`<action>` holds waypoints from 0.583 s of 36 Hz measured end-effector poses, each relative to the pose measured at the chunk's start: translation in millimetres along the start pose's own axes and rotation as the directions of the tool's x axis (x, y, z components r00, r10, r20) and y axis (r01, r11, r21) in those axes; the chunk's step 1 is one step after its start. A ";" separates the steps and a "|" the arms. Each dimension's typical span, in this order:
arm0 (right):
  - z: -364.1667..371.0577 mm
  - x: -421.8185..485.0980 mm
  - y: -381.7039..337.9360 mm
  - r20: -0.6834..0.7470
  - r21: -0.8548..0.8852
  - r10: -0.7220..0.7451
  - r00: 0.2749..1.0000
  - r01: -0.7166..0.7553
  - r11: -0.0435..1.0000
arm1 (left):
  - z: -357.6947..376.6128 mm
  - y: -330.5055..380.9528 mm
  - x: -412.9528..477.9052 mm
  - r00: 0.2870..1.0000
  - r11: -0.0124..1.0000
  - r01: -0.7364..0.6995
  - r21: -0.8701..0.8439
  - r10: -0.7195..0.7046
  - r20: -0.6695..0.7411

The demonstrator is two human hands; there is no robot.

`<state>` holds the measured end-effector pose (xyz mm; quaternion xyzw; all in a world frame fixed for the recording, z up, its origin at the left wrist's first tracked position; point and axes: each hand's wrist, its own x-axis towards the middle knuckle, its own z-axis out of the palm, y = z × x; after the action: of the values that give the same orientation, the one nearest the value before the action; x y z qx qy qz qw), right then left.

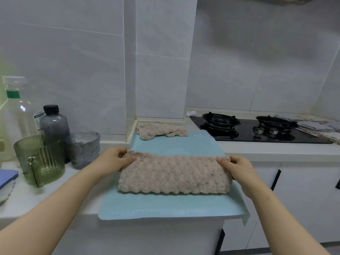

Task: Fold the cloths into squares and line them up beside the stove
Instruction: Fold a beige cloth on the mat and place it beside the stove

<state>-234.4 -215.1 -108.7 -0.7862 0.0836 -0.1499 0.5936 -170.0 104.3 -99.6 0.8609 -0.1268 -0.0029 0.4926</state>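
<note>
I hold the fluffy beige-pink knobbly cloth (174,173) at both ends of its far edge. My left hand (117,159) pinches the left corner with thumb and curled fingers, and my right hand (237,170) grips the right corner in the same way. The cloth forms a long doubled band lying crosswise on the pale blue rectangular mat (165,205). The mat covers the white worktop (276,150), and its near edge hangs over the front. A second beige-pink cloth (160,130) lies crumpled and unfolded at the far end of the mat, against the foot of the white tiled pillar (161,70). The black glass two-burner gas stove (257,129) sits to the right of the mat, set into the worktop. Grey and striped flat cloths (316,127) lie on its far right side, partly over the glass. A small crumpled white wad (191,113) rests behind the stove's left corner. To the left of the mat stand a grey moulded glass bowl (84,148), a green ribbed glass jug (40,159), a smoky grey plastic bottle with a black cap (54,122) and a tall clear bottle with a green neck band (16,107). These are close together, and the bowl is near my left wrist. A blue flat pad (7,177) lies at the far left edge.
</note>
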 end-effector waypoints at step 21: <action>57.4 100.6 24.3 -0.183 -0.478 -0.022 0.983 -0.069 0.876 | 34.9 -43.6 86.6 0.948 0.835 0.132 0.535 0.051 -0.314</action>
<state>-119.3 -200.9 -132.7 -0.8910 0.1820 -0.1884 0.3709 -81.3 76.6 -144.3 0.9575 -0.0235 0.1606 0.2386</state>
